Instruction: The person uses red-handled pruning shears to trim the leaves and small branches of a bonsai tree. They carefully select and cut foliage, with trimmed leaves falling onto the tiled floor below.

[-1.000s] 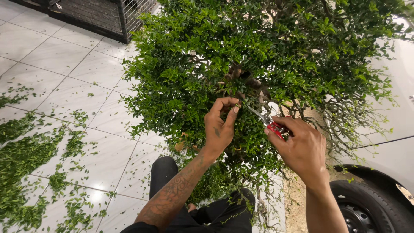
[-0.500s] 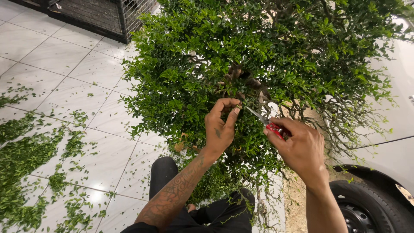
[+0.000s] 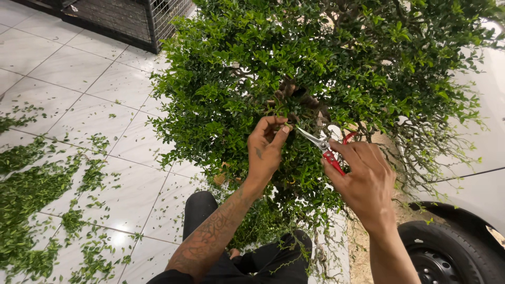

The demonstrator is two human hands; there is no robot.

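The person's left hand point(image 3: 267, 150) reaches into the dense green bush point(image 3: 294, 68), its thumb and forefinger pressed together on a thin twig near the woody stems at the plant's middle, so that the sprig is held steady and drawn clear of the leaves around it. The right hand point(image 3: 363, 181) grips a pair of red-handled pruning snips point(image 3: 322, 145), fingers curled tight round the handles, with the slim metal blades pointing left toward the pinched twig and stopping just beside the left fingertips; whether the blades are parted or closed on the twig is too small to tell. Holding the twig on one side and bringing the blades in from the other keeps the cutting spot in plain view from above (the head camera looks straight down on it). Green clippings point(image 3: 37, 194) lie scattered over the white tiled floor point(image 3: 79, 89) to the left, well apart from the hands. A dark wire cage point(image 3: 126, 18) stands at the top, and a black tyre point(image 3: 452, 255) shows at the lower right.
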